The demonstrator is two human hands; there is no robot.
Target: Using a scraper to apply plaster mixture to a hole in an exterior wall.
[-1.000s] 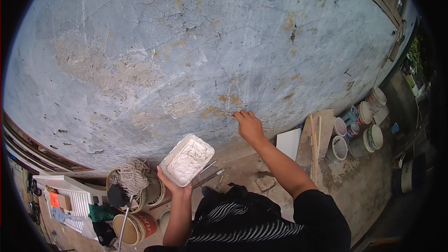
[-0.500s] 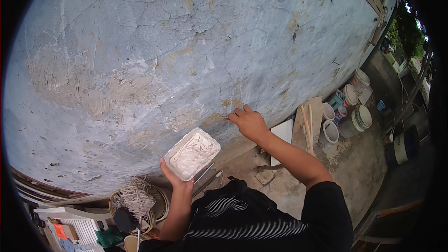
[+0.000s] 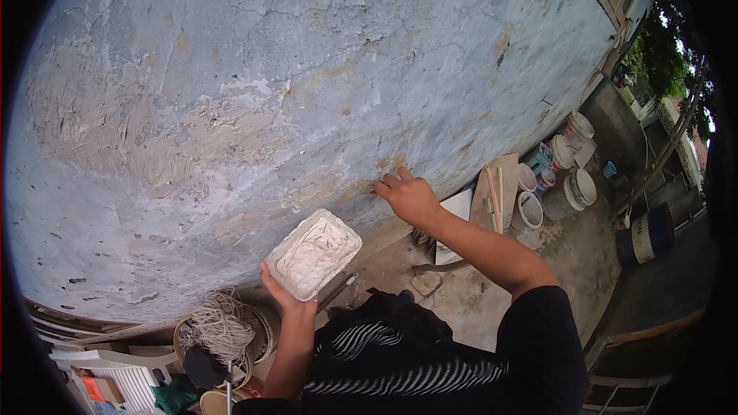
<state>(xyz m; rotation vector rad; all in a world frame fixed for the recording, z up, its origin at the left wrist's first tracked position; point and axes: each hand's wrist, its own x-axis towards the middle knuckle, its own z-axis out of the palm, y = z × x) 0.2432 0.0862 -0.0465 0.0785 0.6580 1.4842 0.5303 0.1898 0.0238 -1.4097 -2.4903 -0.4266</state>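
Note:
A white rectangular tub [image 3: 286, 271] rests on my left hand [image 3: 288, 292], whose fingers and thumb grip its lower side. Off-white paste [image 3: 317, 250] with ridges and swirls on top fills the tub. To the right and higher, my right hand [image 3: 409, 197] is closed close to the wall, its knuckles up. Between its fingertips a small reddish bit shows; the rest of whatever it holds is hidden. Both hands are before a cracked, pale blue wall [image 3: 307, 107]. Rough beige patches [image 3: 223, 142] cover part of it at the left.
Several buckets [image 3: 528, 210] line the wall's foot at the right, near a board with wooden sticks [image 3: 496, 200]. A dark drum [image 3: 652, 235] lies farther right. At lower left are a basket with a bundle of cord [image 3: 221, 328] and a white slatted piece [image 3: 131, 388].
The view has turned slightly, so the wall and the buckets appear shifted. Both hands keep nearly the same pose, the tub still in the left and the right still close to the wall.

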